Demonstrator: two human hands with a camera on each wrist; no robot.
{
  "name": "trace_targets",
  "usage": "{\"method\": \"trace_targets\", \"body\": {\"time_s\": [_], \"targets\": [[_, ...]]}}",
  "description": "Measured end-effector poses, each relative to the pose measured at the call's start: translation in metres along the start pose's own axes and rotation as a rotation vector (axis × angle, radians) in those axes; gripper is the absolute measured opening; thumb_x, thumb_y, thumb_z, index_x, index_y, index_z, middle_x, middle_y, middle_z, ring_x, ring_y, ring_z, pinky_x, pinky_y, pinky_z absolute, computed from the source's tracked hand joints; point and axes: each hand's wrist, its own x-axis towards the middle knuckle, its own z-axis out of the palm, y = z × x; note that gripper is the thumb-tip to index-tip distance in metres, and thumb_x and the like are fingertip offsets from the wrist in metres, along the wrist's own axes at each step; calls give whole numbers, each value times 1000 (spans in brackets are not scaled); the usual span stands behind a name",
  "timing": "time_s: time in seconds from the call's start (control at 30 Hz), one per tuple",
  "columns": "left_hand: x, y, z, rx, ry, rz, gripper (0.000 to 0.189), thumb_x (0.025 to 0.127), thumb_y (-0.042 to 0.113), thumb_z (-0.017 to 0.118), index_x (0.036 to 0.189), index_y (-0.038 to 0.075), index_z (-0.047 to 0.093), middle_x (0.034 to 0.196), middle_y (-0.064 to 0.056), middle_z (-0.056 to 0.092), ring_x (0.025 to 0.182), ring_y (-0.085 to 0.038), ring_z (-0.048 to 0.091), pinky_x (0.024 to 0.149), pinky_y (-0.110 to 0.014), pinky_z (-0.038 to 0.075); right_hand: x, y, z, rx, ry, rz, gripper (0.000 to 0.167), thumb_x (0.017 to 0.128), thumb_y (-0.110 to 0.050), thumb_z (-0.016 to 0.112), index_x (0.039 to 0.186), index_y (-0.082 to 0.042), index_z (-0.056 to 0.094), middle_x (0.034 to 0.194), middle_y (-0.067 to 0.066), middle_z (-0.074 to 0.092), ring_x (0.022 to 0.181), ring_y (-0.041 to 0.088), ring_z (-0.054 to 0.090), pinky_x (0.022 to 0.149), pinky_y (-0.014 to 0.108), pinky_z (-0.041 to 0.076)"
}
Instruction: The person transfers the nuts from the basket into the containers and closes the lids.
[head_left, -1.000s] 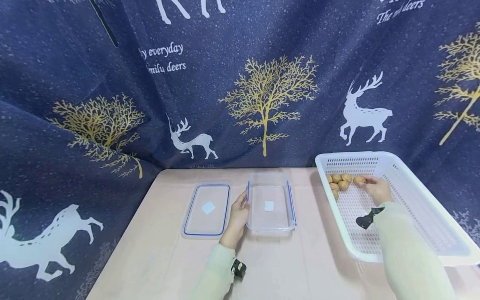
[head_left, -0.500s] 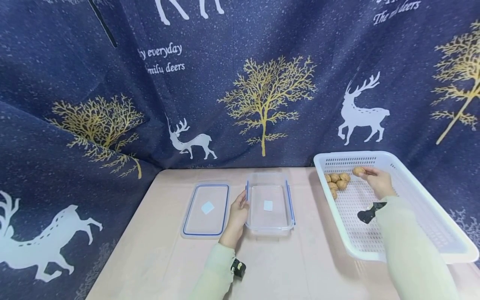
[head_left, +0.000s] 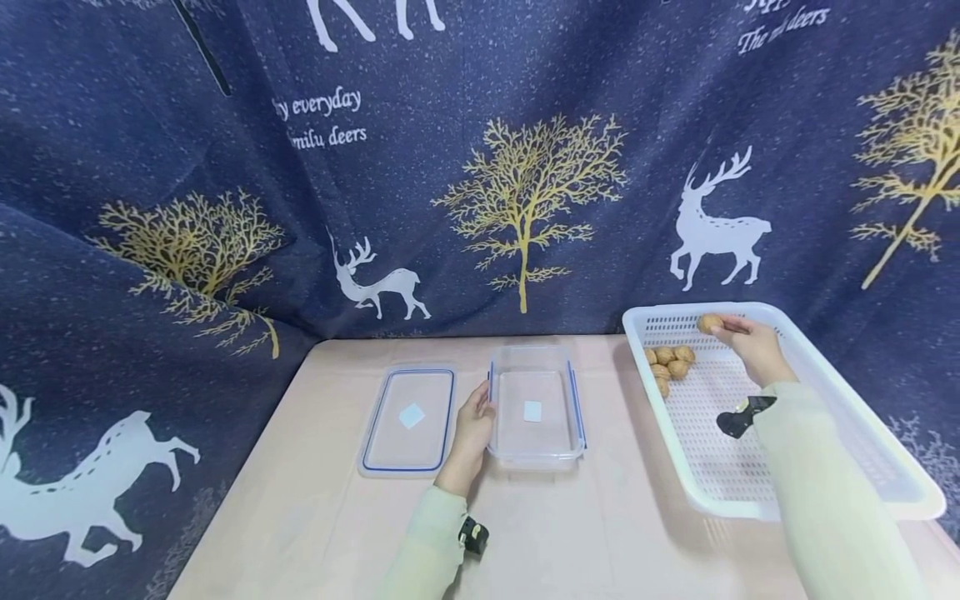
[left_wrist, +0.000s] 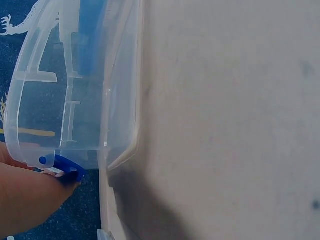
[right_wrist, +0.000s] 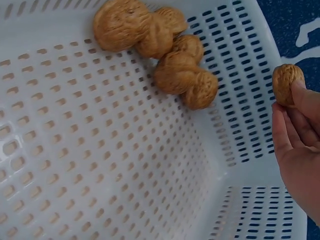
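My right hand (head_left: pixel 756 352) pinches a walnut (right_wrist: pixel 287 84) between thumb and fingers. It is raised over the far side of the white perforated basket (head_left: pixel 684 475). Several walnuts (right_wrist: pixel 175 70) lie clustered in the basket's far left corner, below and left of that hand. My left hand (head_left: pixel 472 427) holds the left side of a clear plastic food container (head_left: pixel 536 457) that stands without its lid. In the left wrist view, the thumb (left_wrist: pixel 35 195) presses by a blue clip (left_wrist: pixel 69 167) on the container's wall, while the other fingers are mostly hidden.
To the left of the container a clear lid (head_left: pixel 408 442) with a blue seal lies flat on the pale table (head_left: pixel 300 517). A dark blue curtain (head_left: pixel 450 208) with deer and trees hangs behind the table. Black straps circle both wrists.
My right hand has lifted the walnut away from the cluster, up and towards the basket's far rim. The left hand stays at the container. The head view has shifted slightly.
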Motion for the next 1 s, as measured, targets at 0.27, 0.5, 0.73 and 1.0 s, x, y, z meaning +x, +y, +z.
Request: {"method": "trace_targets", "body": {"time_s": [0.27, 0.5, 0.73, 1.0], "targets": [[-1, 1, -1, -8, -9, -13, 49, 98, 1, 41, 147, 0, 34, 150, -23, 34, 139, -39, 29, 116, -47, 26, 2, -13, 2, 44, -22, -5, 63, 100, -32, 49, 147, 5, 29, 147, 30, 33, 125, 25, 44, 114, 50, 29], [-1, 0, -1, -9, -9, -10, 49, 98, 1, 41, 147, -1, 33, 150, -23, 34, 139, -38, 30, 116, -47, 26, 3, -33, 9, 110, 8, 23, 63, 99, -31, 52, 148, 2, 29, 150, 23, 35, 122, 11, 48, 116, 43, 29], [0, -2, -1, -9, -13, -9, 50, 98, 1, 41, 147, 0, 33, 151, -23, 33, 139, -38, 29, 116, -47, 26, 0, -46, 15, 182, 7, 11, 63, 97, -28, 57, 146, 4, 32, 121, -11, 58, 98, -7, 49, 116, 39, 30], [0, -2, -1, -9, -15, -1, 50, 98, 1, 41, 147, -1, 32, 150, -24, 33, 139, -39, 30, 116, -48, 26, -3, -64, 20, 226, -41, 26, 65, 97, -29, 56, 149, 0, 29, 134, 2, 52, 112, 2, 49, 116, 34, 29]]}}
